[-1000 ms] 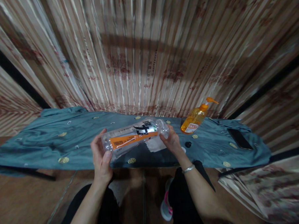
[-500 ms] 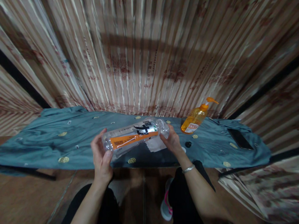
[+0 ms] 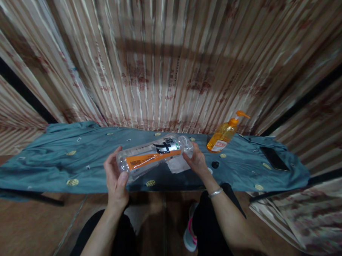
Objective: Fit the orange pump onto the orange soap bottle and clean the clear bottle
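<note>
A clear plastic bottle [image 3: 152,155] with an orange and black label lies on its side between my hands, above the cloth. My left hand [image 3: 116,179] is wrapped round its base, thumb in front. My right hand [image 3: 196,159] holds the neck end, which points right. Beneath the neck a white paper or tissue [image 3: 178,164] rests on the cloth, partly covered by the bottle. Right of my right hand are a small black cap [image 3: 215,165] and a white round piece [image 3: 210,170], partly hidden by my wrist.
An orange pump bottle [image 3: 222,137] stands at the back, right of my hands. A black phone [image 3: 274,158] lies at the right end of the narrow table with a blue-green cloth [image 3: 98,146]. A pleated curtain [image 3: 157,68] hangs behind; dark poles slant at both sides.
</note>
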Tool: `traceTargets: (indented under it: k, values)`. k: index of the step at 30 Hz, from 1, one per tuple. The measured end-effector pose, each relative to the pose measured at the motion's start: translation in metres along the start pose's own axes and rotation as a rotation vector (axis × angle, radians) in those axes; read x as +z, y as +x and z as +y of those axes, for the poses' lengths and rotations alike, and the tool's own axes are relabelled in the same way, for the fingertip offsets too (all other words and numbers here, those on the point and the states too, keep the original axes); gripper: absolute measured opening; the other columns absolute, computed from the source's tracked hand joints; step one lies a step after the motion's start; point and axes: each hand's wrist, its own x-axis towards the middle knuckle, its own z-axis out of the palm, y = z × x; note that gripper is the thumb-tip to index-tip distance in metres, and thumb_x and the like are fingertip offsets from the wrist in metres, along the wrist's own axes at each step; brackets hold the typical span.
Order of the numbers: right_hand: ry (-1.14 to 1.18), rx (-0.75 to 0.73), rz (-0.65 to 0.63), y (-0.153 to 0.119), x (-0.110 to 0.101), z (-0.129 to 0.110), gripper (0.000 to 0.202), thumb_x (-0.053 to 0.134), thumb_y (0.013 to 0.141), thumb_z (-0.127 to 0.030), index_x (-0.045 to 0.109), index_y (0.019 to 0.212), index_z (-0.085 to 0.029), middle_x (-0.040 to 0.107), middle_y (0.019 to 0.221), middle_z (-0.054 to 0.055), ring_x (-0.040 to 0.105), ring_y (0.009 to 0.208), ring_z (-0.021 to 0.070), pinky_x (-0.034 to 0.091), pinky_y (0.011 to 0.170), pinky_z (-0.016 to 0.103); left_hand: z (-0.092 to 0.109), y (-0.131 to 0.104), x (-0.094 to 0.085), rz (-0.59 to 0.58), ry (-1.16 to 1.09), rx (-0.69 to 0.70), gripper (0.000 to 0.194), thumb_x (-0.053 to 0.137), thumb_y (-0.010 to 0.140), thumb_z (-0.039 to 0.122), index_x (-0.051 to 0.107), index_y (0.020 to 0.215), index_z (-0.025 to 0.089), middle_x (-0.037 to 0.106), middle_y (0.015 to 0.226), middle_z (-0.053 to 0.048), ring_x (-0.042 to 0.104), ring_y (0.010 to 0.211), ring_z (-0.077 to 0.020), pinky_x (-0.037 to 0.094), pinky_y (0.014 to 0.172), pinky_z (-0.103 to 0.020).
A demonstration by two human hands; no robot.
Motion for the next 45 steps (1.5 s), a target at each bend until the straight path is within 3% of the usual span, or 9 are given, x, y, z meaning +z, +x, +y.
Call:
traceTargets:
  k: [32, 45]
  values:
    - [0.011, 0.002, 0.011, 0.0, 0.0018, 0.004, 0.051, 0.065, 0.083, -0.026, 0.053, 0.132, -0.019, 0.073, 0.121, 0.015, 0.072, 0.112, 0.0304, 0.06, 0.094, 0.043, 0.0018, -0.0017, 0.0005, -0.022, 0.019, 0.006, 0.071, 0.06, 0.083, 0.07, 0.05, 0.137, 0.024, 0.051, 0.153, -0.015, 0.052, 0.137, -0.0341, 0.04, 0.116, -0.05]
    - [0.026, 0.001, 0.006, 0.0003, 0.0006, 0.003, 0.05, 0.064, 0.083, -0.027, 0.053, 0.131, -0.019, 0.073, 0.121, 0.014, 0.072, 0.111, 0.03, 0.059, 0.095, 0.044, 0.004, -0.0024, 0.0005, -0.052, 0.08, 0.045, 0.089, 0.066, 0.075, 0.076, 0.045, 0.142, 0.022, 0.051, 0.152, -0.018, 0.052, 0.137, -0.0378, 0.04, 0.116, -0.053]
